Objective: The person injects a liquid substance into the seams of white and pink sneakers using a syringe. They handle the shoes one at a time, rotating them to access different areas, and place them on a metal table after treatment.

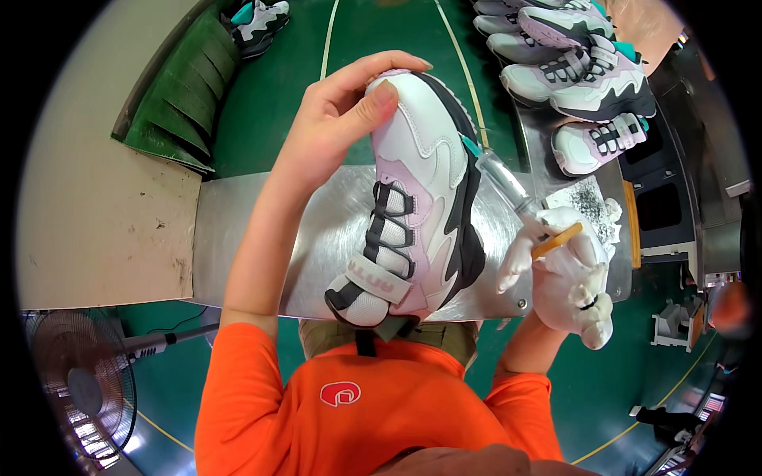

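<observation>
The left hand (337, 119) is bare and closed around the toe of a white, pink and black shoe (417, 198), thumb pressed on the toe cap, fingers curled over the tip. The shoe is held toe-away, its heel close against the person's waist, above the steel bench (317, 238); whether it touches the plate cannot be told.

The right hand (567, 278) wears a white glove and is closed on a clear syringe (508, 182) — its green tip meets the shoe's side just above the black sole edge. An orange band (556, 239) crosses the gloved fingers.

Bench edges: the near edge runs just in front of the waist, the left edge butts against a beige board (103, 214). A crumpled rag (595, 206) lies at the right end, just beyond the gloved hand.

Open room — bare steel left of the shoe under the left forearm. A row of matching shoes (571, 79) crowds the far right. A fan (79, 381) stands low on the left.
</observation>
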A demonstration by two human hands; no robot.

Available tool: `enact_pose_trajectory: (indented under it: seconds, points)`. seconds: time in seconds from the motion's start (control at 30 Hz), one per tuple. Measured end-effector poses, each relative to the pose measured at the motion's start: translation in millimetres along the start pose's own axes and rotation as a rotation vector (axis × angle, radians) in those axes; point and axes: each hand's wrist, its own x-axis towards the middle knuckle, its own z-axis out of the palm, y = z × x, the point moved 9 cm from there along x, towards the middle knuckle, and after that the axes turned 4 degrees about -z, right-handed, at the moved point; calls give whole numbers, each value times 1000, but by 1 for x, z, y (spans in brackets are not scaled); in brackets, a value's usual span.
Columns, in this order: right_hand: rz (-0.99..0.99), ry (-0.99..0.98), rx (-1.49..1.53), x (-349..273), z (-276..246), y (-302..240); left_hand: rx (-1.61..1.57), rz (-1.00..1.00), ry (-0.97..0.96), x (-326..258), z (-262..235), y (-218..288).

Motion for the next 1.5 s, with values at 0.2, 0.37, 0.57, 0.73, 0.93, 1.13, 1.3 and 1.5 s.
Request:
enact_pose_trajectory:
  seconds: [0.2, 0.37, 0.57, 0.73, 0.93, 1.13, 1.3, 1.5]
  points:
    - [-21, -15, -31, -2, -9, 12, -35, -32, 13, -2, -6, -7]
    - [-47, 7, -2, -8, -12, 13, -81, -46, 55, -4, -11, -14]
    - [-207, 39, 61, -6, -7, -7, -89, -104, 288, -36, -47, -31]
    - [-125, 546, -280, -62, -53, -22, 310, -449, 565, -143, -94, -63]
    - [-86, 659, -398, -99, -41, 4, 373, -1106, 72, -247, -7, -45]
    - [-19, 695, -432, -120, -25, 17, 1461, 345, -602, -147, 91, 75]
    - [49, 647, -418, -123, -16, 33, 1889, 1068, -903, -88, 94, 12]
    - [85, 598, -492, -116, -19, 32, 1889, 794, -627, -111, 54, 29]
